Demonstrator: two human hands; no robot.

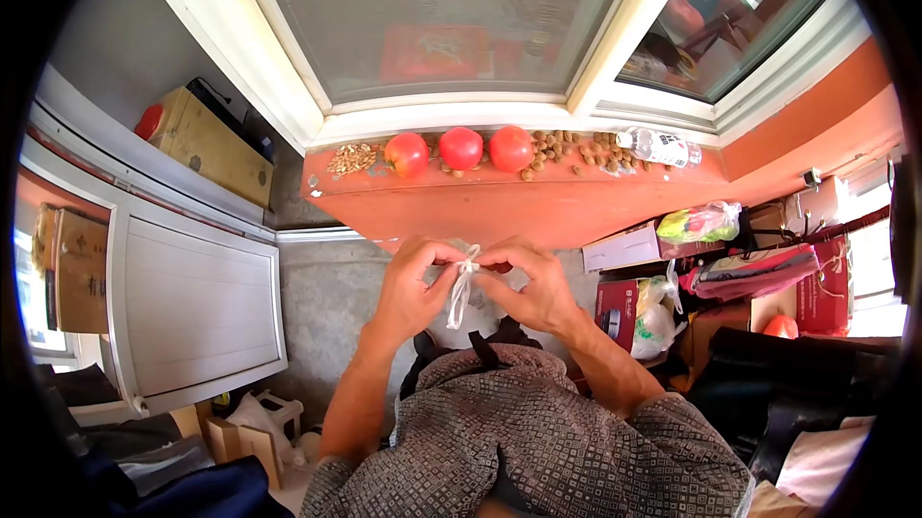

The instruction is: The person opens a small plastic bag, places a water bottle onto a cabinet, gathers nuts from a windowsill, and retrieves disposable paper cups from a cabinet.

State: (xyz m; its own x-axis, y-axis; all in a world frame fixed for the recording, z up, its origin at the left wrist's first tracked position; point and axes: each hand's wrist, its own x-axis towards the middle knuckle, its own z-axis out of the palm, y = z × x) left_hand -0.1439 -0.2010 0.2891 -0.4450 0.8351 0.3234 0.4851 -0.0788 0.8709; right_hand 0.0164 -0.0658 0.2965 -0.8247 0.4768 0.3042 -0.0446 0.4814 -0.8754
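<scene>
A knotted strip of thin, clear-white plastic (460, 299) hangs between my hands in front of my chest. On its left side my left hand (420, 280) pinches it near the knot with thumb and fingertips. From the right, my right hand (530, 280) grips it the same way, close to the knot. Whether the strip is part of a bag I cannot tell. Beyond the hands, three red apples (461, 148) stand in a row on the orange window ledge (461, 193).
Peanuts (352, 159) lie at the ledge's left end; walnuts (555, 147) and a clear bottle (660, 147) lie on the right. Boxes, plastic bags (656, 324) and clothes crowd the right side. A white door (202, 302) stands at the left.
</scene>
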